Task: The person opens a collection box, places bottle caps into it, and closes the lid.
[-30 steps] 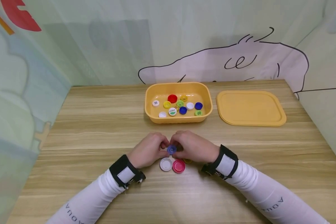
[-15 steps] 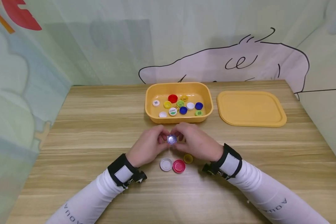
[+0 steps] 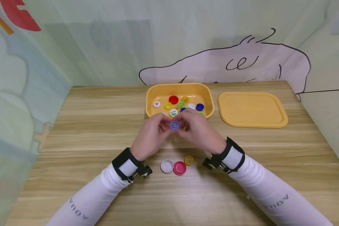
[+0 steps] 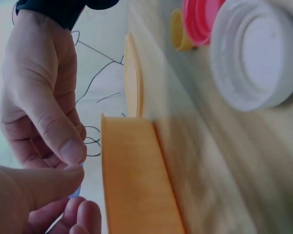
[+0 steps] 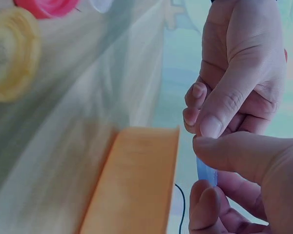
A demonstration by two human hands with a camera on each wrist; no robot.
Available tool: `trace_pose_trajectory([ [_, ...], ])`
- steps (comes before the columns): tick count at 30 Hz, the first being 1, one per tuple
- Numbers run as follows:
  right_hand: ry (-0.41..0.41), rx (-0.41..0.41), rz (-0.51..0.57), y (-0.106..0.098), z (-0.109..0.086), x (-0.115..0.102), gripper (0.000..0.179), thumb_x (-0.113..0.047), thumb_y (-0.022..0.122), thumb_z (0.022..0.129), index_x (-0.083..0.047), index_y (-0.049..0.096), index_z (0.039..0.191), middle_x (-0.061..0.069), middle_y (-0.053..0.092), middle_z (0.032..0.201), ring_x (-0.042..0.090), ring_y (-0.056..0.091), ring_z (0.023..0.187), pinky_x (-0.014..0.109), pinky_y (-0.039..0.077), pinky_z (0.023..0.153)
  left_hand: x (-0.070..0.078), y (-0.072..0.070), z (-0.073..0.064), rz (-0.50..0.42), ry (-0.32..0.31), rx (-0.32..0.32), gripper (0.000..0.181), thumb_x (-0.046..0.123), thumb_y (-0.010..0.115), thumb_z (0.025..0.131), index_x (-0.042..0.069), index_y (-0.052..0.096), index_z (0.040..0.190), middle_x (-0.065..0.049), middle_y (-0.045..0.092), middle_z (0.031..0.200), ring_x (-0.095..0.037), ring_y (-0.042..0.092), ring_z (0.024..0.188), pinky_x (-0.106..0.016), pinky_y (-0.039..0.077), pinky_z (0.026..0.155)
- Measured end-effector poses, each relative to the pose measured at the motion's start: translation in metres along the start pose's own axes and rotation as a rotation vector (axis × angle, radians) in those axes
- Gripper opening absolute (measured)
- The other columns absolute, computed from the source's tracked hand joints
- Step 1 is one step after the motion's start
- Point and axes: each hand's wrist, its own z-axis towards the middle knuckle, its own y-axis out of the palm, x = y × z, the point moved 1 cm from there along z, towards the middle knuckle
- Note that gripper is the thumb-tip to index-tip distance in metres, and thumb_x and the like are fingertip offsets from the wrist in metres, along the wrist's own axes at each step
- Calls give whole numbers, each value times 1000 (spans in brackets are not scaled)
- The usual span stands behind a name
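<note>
Between the fingertips of both hands is a translucent blue bottle cap (image 3: pixel 174 125), raised off the table at the near side of a yellow plastic box (image 3: pixel 151 94). My left hand (image 3: pixel 150 138) pinches its left edge, and my right hand (image 3: pixel 201 131) pinches its right edge. In the right wrist view only a blue strip of the cap (image 5: pixel 206 173) shows below the thumbs. Several caps lie inside the box, among them a red cap (image 3: pixel 173 99) and a white cap with green print (image 3: pixel 173 112); the hands hide some of the nearest ones.
On the table nearer me lie a white cap (image 3: pixel 167 166), a pinkish-red cap (image 3: pixel 180 168) and a small yellow cap (image 3: pixel 189 160). A flat yellow lid (image 3: pixel 252 109) lies right of the box. Printed fabric (image 3: pixel 101 53) hangs behind the wooden table (image 3: pixel 101 125).
Both hands have lifted the blue cap and carried it forward from beside the loose caps to the box's near edge. The small yellow cap is now uncovered; the nearest caps in the box are partly covered.
</note>
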Motion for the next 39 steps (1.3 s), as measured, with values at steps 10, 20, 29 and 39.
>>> trace_pose_trajectory([
  [10, 22, 59, -17, -6, 31, -1, 33, -14, 76, 74, -11, 61, 103, 0, 53, 89, 12, 51, 76, 27, 48, 66, 0, -13, 21, 32, -49, 90, 29, 17, 72, 79, 13, 56, 103, 2, 55, 91, -11, 50, 78, -25, 47, 65],
  [20, 71, 26, 6, -3, 64, 4, 32, -14, 71, 80, -11, 60, 110, -1, 53, 96, 10, 51, 82, 25, 48, 69, -12, -23, 46, 129, -111, 133, 28, 16, 70, 81, 11, 59, 106, 0, 55, 89, -11, 49, 72, -25, 46, 60],
  [29, 161, -61, 66, 5, 85, 14, 30, -10, 67, 83, -9, 59, 111, 0, 57, 98, 11, 53, 82, 24, 50, 68, -31, -24, 62, 237, -81, 124, 24, 11, 69, 80, 7, 60, 102, -4, 58, 88, -14, 50, 76, -28, 45, 67],
  [39, 211, -89, 52, 9, 84, 19, 35, -8, 63, 84, -9, 55, 119, 7, 57, 112, 9, 53, 89, 25, 48, 76, -37, -22, 62, 310, -117, 110, 32, 10, 65, 83, 8, 57, 114, -5, 55, 101, -18, 48, 89, -33, 44, 80],
])
